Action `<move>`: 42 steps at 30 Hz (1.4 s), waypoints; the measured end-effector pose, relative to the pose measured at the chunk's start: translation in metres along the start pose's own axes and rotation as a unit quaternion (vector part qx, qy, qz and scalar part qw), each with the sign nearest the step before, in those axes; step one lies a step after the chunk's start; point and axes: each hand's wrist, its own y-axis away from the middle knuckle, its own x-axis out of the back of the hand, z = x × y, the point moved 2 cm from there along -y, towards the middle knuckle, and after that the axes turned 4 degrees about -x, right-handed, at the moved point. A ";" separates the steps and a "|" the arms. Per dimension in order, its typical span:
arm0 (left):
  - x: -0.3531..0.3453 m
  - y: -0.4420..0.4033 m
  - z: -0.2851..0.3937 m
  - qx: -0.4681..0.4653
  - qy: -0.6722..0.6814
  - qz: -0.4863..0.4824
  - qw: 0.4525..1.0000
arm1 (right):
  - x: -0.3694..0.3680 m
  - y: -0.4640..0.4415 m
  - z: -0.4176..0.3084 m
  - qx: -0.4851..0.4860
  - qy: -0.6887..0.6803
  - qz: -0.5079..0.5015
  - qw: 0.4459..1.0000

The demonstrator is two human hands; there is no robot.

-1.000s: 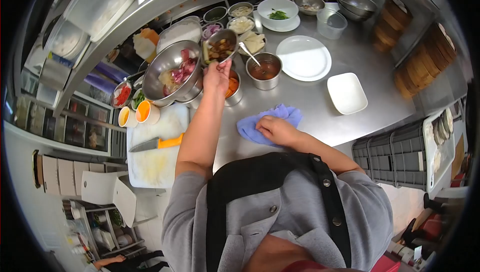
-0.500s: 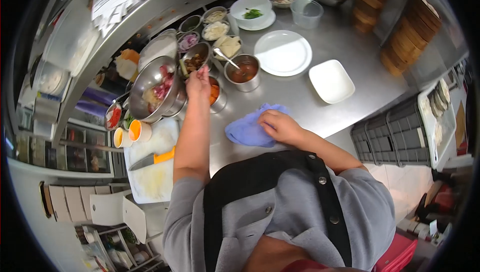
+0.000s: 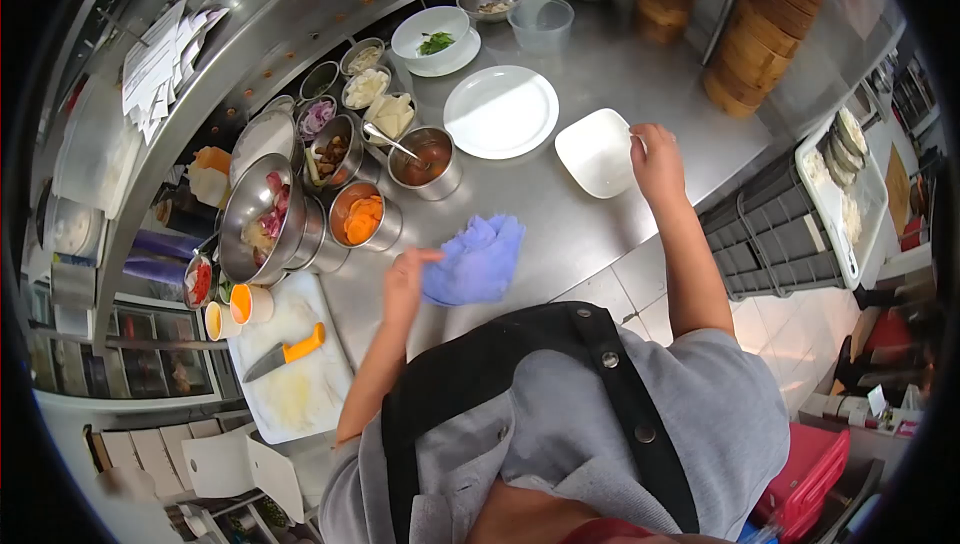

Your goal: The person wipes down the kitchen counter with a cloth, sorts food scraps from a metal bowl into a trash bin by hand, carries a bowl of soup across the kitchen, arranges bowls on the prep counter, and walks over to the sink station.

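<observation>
My right hand pinches the right rim of a white square bowl that rests on the steel counter. Beside the left edge of a crumpled blue cloth is my left hand, slightly blurred. One of its fingers stretches toward the cloth, and nothing shows in its grasp. A round white plate lies left of the bowl. Farther left stand a steel pot of reddish-brown sauce with a spoon in it and a pot of sliced carrots.
A large steel mixing bowl tilts at the left, near several ingredient pots. An orange-handled knife lies on a white cutting board. Bamboo steamers stand at the back right; a grey crate is beyond the counter's edge.
My right hand has left the blue cloth and moved right to the white bowl's rim. My left hand has come back from the ingredient pots to beside the cloth. The view has shifted right.
</observation>
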 end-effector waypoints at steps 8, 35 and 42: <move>-0.060 0.024 0.003 -0.103 -0.412 -0.100 0.900 | -0.101 0.043 -0.095 0.079 -0.190 -0.297 0.933; 0.007 0.106 -0.030 0.035 -0.129 0.112 0.985 | -0.156 0.165 -0.223 0.305 -0.318 -0.363 0.821; 0.012 0.224 -0.013 0.009 -0.220 0.164 0.962 | -0.155 0.201 -0.257 0.327 -0.135 -0.454 0.817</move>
